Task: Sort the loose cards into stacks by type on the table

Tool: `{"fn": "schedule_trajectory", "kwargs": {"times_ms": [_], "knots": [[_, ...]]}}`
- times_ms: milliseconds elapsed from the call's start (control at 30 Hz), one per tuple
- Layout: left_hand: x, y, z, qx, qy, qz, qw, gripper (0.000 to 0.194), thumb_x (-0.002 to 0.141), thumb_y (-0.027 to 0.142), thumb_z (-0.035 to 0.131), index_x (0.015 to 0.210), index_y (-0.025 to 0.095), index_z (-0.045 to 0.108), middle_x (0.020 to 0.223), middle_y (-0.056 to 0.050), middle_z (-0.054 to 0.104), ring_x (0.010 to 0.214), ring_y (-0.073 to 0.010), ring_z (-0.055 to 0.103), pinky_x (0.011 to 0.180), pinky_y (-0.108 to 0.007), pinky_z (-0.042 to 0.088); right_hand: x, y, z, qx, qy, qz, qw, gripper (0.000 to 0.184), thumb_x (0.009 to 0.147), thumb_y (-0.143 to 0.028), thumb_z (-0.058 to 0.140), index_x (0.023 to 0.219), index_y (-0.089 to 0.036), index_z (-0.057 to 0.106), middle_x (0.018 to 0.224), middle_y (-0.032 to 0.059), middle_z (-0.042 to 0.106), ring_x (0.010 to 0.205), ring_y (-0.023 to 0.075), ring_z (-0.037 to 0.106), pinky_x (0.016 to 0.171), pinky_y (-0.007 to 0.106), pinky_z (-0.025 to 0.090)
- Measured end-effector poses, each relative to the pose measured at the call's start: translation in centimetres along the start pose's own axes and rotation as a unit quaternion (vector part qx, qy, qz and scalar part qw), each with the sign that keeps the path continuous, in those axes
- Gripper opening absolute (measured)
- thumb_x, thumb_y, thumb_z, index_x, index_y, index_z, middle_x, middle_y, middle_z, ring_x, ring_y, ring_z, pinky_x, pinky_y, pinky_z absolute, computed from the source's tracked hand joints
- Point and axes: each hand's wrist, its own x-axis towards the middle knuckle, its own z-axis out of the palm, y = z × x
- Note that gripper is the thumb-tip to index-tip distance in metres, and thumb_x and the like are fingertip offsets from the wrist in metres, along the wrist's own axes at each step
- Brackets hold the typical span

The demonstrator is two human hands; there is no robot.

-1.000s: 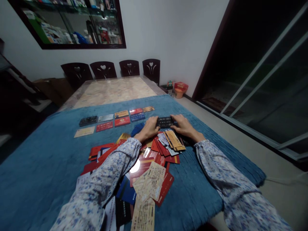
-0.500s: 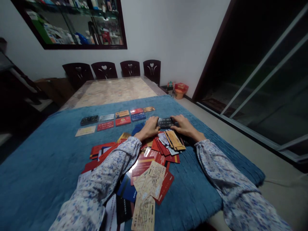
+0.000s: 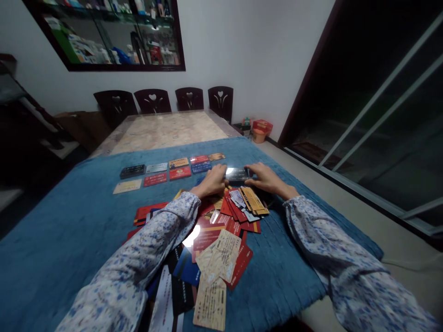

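Both hands are around a small black card stack [image 3: 236,175], its glossy top catching the light. My left hand [image 3: 212,181] grips its left edge between thumb and fingers. At the right edge, my right hand [image 3: 266,179] pinches it the same way. Just below the hands lies a loose fan of yellow cards [image 3: 254,200] over red ones. Nearer to me, a heap of mixed cards spreads out, with beige cards [image 3: 212,299] and a blue card [image 3: 187,267] on it. My left forearm hides part of this heap.
Sorted cards lie in two rows beyond the heap, among them a black pile [image 3: 132,171], a red card [image 3: 180,173] and a beige card [image 3: 127,186]. A blue cloth [image 3: 79,240] covers the table's near part. Dark chairs [image 3: 154,100] stand at the far end.
The black card stack has tilted a little, and its top now reflects light. Both hands stay at its edges. The whole view has shifted slightly.
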Motion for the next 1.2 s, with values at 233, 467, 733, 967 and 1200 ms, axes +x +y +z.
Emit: {"fn": "schedule_trajectory", "kwargs": {"times_ms": [233,467,733,967,1200], "knots": [[-1.3,-2.0,-1.1,0.008,0.013,0.01,1.0,0.029,0.083,0.019,0.065,0.111,0.019,0.056,0.114,-0.012,0.059,0.108,-0.0293,0.057,0.095,-0.044,0.05,1.5,-1.4,0.2,-0.001,-0.006,-0.038,0.999,0.044,0.089,-0.035,0.073,0.128,-0.015,0.068,0.104,0.0124,0.074,0.096,0.027,0.06,0.081,0.035,0.042],[-3.5,-4.3,-2.0,-0.005,0.026,-0.007,1.0,0.03,0.083,0.013,0.063,0.112,0.017,0.057,0.114,-0.013,0.059,0.108,-0.0291,0.058,0.099,-0.044,0.05,3.5,-3.6,1.1,0.006,-0.028,-0.062,0.998,0.045,0.088,-0.034,0.076,0.128,-0.017,0.068,0.103,0.0101,0.075,0.094,0.0248,0.061,0.08,0.032,0.042],[-6.6,-6.9,-3.8,-0.004,0.038,-0.036,0.999,0.032,0.081,0.015,0.065,0.113,0.018,0.058,0.111,-0.011,0.06,0.105,-0.0276,0.058,0.096,-0.043,0.051,6.2,-7.3,2.5,0.001,-0.036,-0.079,0.996,0.048,0.084,-0.034,0.08,0.128,-0.017,0.069,0.116,0.0136,0.075,0.103,0.0289,0.063,0.083,0.035,0.046],[-9.7,-9.2,-5.5,-0.025,0.066,-0.06,0.996,0.038,0.079,0.016,0.066,0.117,0.019,0.06,0.114,-0.01,0.062,0.109,-0.0286,0.059,0.1,-0.044,0.051,8.9,-10.7,3.5,0.001,-0.063,-0.105,0.992,0.045,0.085,-0.034,0.08,0.125,-0.016,0.07,0.12,0.0151,0.073,0.109,0.0292,0.062,0.086,0.035,0.047],[-12.5,-11.5,-7.2,-0.013,0.069,-0.108,0.992,0.043,0.079,0.016,0.064,0.122,0.017,0.061,0.116,-0.012,0.063,0.112,-0.03,0.06,0.101,-0.044,0.051,11.3,-14.9,4.2,0.009,-0.087,-0.119,0.989,0.044,0.085,-0.032,0.079,0.126,-0.018,0.07,0.12,0.0136,0.074,0.11,0.0293,0.065,0.085,0.033,0.047]]}}
